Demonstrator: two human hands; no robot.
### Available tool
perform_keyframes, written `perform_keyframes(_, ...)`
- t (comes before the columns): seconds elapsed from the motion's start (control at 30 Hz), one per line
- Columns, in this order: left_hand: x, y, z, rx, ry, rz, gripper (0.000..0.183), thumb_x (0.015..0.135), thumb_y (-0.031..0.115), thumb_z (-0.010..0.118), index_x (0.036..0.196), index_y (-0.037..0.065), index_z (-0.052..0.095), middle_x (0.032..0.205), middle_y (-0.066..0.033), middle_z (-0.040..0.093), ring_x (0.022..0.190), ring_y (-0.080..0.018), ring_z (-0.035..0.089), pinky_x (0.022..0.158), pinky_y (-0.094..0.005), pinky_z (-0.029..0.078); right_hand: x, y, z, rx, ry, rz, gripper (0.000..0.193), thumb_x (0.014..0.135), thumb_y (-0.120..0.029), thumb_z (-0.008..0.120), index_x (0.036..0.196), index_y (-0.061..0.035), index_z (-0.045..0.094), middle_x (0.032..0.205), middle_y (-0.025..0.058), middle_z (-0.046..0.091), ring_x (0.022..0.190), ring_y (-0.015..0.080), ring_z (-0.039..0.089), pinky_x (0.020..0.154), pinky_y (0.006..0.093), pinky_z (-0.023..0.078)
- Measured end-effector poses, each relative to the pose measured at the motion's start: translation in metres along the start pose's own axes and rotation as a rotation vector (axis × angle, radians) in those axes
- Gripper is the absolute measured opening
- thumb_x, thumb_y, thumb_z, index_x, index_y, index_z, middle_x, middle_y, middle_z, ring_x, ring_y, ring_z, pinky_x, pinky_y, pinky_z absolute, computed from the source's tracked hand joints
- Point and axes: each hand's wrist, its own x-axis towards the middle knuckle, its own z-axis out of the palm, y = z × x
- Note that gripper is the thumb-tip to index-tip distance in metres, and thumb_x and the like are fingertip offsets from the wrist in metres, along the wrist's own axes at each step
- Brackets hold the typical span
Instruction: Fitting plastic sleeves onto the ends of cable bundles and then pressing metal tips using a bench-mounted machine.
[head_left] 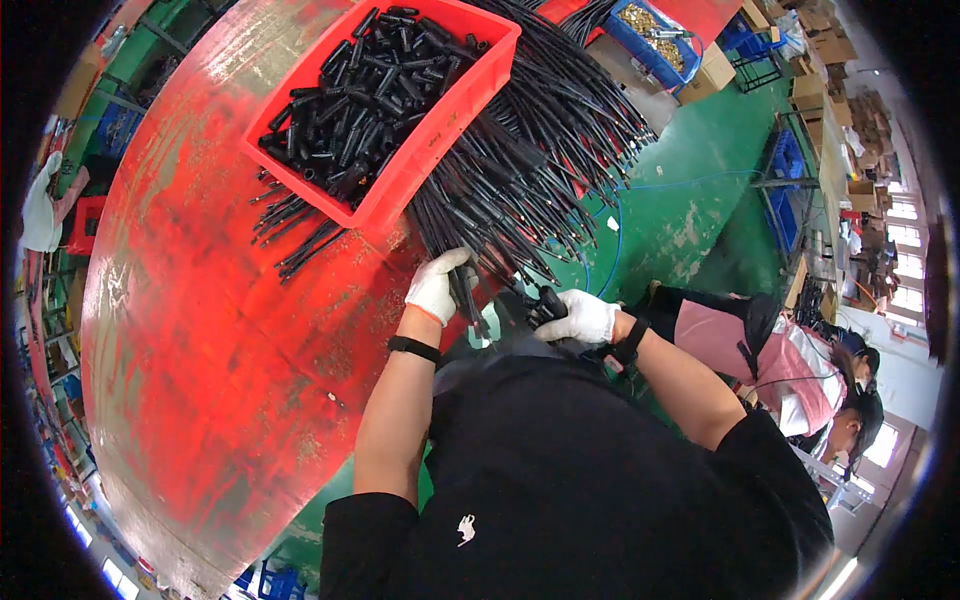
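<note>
A factory workshop was indicated by red counter point(230, 400) piled w/ blk cables point(545, 165), bin point(440, 145) of blk parts point(365, 100), green flr point(680, 225).

There is room over the counter point(220, 330) at near left; the bin point(445, 137) and cables point(510, 165) block the far side.

Plastic-looking cables point(490, 185) — glossy, scuffed tabletop point(240, 330) — matt cloth gloves point(432, 291)

Black cables point(520, 170): thin, long, gathered in a dense, fanned bundle; several ends pass through the left hand point(437, 285), pointing toward the body. Black fittings point(546, 304): short, clustered, gripped in the right hand point(588, 318), near those ends. Exact fitting count is indeterminable.
</note>
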Motion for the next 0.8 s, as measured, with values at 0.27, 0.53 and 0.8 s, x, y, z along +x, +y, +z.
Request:
perform_keyframes(0.27, 0.004, -0.004, 0.001, -0.046, -0.003, 0.010, 0.023, 0.093, 0.015, 0.076, 0.109, -0.001, 0.074, 0.097, -0.0117, 0.075, 0.080, -0.0240, 0.073, 0.076, -0.0382, 0.064, -0.006, 0.000, 0.013, 0.030, -0.037, 0.024, 0.035, 0.089, -0.027, 0.087, 0.111, -0.0012, 0.078, 0.093, 0.0017, 0.076, 0.084, 0.0135, 0.068, 0.078, 0.0332, 0.055)
perform_keyframes(0.53, 0.000, 0.000, 0.004, 0.006, -0.027, -0.007, 0.026, 0.095, 0.017, 0.075, 0.116, 0.002, 0.073, 0.102, -0.0095, 0.076, 0.086, -0.0242, 0.072, 0.081, -0.0407, 0.062, 0.000, 0.000, 0.031, 0.130, 0.041, 0.089, 0.027, 0.091, -0.025, 0.086, 0.106, -0.0051, 0.077, 0.081, -0.0007, 0.070, 0.069, 0.0100, 0.063, 0.062, 0.0306, 0.050)
perform_keyframes(0.8, -0.008, 0.012, 0.005, 0.045, -0.015, -0.046, 0.027, 0.096, 0.023, 0.078, 0.114, 0.004, 0.072, 0.103, -0.0089, 0.074, 0.085, -0.0228, 0.070, 0.077, -0.0400, 0.060, 0.055, -0.016, 0.034, 0.121, 0.249, 0.055, 0.038, 0.091, -0.034, 0.081, 0.109, -0.0012, 0.077, 0.089, 0.0047, 0.072, 0.076, 0.0152, 0.067, 0.064, 0.0321, 0.054)
